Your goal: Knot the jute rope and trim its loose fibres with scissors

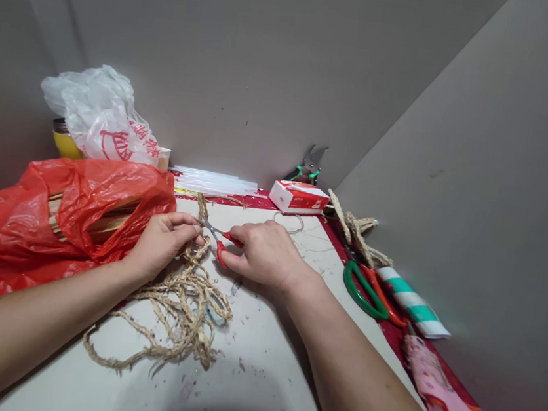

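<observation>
My left hand (163, 242) pinches a strand of tan braided rope (187, 314), whose tangled coils lie loosely on the white board (253, 388) below. A short end of the rope stands up past my fingertips. In my right hand (266, 251) are small scissors with red handles (222, 252). Their blades are spread, and they point left at the rope beside my left fingertips. Whether the blades touch the rope is hard to tell.
A red plastic bag (91, 204) with wooden strips is at left, a white bag (111, 114) behind it. Clear sticks (217, 182), a red-white box (299, 197) and pruning shears (308, 166) line the back. Green-handled scissors (366, 292) and a striped roll (414, 301) lie right.
</observation>
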Available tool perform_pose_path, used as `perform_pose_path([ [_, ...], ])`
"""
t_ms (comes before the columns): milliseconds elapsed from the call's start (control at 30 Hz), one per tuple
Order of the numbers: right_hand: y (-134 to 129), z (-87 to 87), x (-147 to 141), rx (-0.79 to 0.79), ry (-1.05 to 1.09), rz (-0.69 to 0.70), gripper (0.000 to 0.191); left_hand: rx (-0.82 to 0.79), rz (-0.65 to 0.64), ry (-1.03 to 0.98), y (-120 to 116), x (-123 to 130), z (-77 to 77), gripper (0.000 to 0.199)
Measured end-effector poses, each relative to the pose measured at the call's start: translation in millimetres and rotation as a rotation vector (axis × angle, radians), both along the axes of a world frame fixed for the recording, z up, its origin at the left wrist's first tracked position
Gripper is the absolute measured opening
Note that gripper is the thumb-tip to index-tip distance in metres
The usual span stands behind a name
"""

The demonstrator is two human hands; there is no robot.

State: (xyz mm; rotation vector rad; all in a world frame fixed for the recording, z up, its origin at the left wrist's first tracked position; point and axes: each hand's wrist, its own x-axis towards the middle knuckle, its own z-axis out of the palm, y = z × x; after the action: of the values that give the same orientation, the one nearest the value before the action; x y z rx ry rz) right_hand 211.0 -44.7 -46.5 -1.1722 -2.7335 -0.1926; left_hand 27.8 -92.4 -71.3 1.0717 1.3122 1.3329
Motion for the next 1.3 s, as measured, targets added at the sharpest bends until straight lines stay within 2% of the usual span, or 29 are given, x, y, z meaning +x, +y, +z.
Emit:
perform_pose_path([
  [233,0.0,1.4,0.1,-0.029,-0.034,0.012,0.031,0.011,0.019,0.009,1.5,-2.9,-4.2,0.016],
  [400,0.6,4.0,1.5,-0.066,-0.02,0.025,0.029,0.009,0.028,-0.057,3.6,-4.5,-4.3,0.017],
  [567,0.0,5.5,1.1,-0.039,-0.028,0.045,0.028,0.011,0.024,-0.086,4.3,-5.2,-6.4,0.018],
  [767,4.0,-0.5,2.5,-0.06,0.035,0.052,0.029,0.035,0.039,-0.096,7.7,-8.1,-9.3,0.017],
  [1000,7.4,-7.4,5.2,-0.079,0.153,0.001,0.029,0.024,0.033,-0.16,6.8,-6.6,-3.8,0.021],
  [1300,0.2,-1.5,-0.5,0.007,0.055,0.037,0.03,0.014,0.113,-0.002,3.8,-3.0,-1.0,0.015],
])
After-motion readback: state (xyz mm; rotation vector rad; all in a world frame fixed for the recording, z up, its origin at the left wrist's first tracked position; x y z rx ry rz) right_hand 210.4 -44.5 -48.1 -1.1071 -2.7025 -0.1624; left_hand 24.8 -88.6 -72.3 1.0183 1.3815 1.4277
